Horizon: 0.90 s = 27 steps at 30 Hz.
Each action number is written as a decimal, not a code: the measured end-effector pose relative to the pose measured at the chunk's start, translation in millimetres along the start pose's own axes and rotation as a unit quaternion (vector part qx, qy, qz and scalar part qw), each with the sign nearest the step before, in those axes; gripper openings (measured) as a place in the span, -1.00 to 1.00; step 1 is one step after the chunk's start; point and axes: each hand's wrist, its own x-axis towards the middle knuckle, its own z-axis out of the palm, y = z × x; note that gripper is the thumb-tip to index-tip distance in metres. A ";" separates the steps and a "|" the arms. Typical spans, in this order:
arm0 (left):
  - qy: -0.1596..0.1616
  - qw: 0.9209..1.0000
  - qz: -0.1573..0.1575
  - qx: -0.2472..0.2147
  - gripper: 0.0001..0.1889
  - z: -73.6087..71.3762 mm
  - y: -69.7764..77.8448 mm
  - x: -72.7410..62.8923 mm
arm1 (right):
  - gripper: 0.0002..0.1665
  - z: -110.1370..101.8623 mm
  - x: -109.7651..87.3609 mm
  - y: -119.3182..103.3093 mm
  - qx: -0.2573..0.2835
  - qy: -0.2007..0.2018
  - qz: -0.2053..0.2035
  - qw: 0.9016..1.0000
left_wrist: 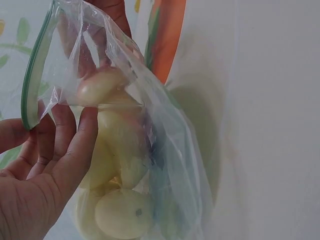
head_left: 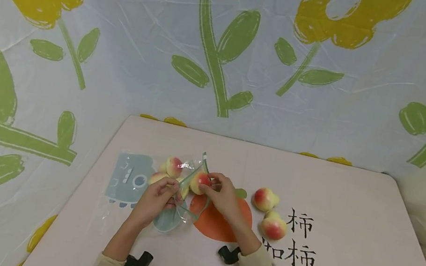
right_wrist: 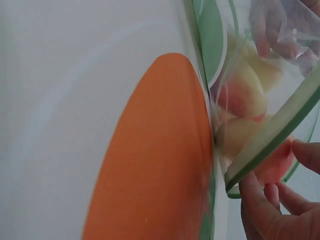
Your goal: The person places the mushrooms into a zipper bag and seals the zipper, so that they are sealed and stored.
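A clear zip bag (left_wrist: 175, 150) with a green zip edge (right_wrist: 270, 142) lies on the table, its mouth spread toward the right. Several yellow-and-red peaches (head_left: 174, 166) are inside it, seen through the plastic. With fingers and thumb, my left hand (head_left: 158, 199) pinches the bag by its rim. My right hand (head_left: 223, 196) holds another peach (head_left: 200, 182) at the bag's mouth; in the right wrist view its fingers (right_wrist: 260, 205) are around the fruit, partly behind the zip edge. Two loose peaches, one (head_left: 264, 199) behind the other (head_left: 274, 226), lie right of my right hand.
The pale table mat (head_left: 352, 214) carries a printed orange persimmon (head_left: 222, 227), a blue cartoon figure (head_left: 125, 179) and black characters (head_left: 298, 257). A flower-printed cloth (head_left: 126, 41) hangs behind and at the sides. Black camera mounts (head_left: 139, 261) sit at both wrists.
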 end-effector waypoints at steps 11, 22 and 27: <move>0.001 1.000 -0.002 -0.004 -0.77 0.5 -1.9 0.9 | -0.51 -3.3 -1.8 7.8 0.054 -0.114 -0.031 0.991; 0.003 1.000 0.000 -0.004 -0.79 1.6 -1.1 0.5 | -0.37 -3.4 -5.6 9.4 0.024 -0.182 -0.024 0.983; 0.005 1.000 -0.003 -0.005 -0.80 2.0 -0.6 -0.3 | -0.36 -2.4 -4.7 7.5 0.017 -0.207 -0.029 0.978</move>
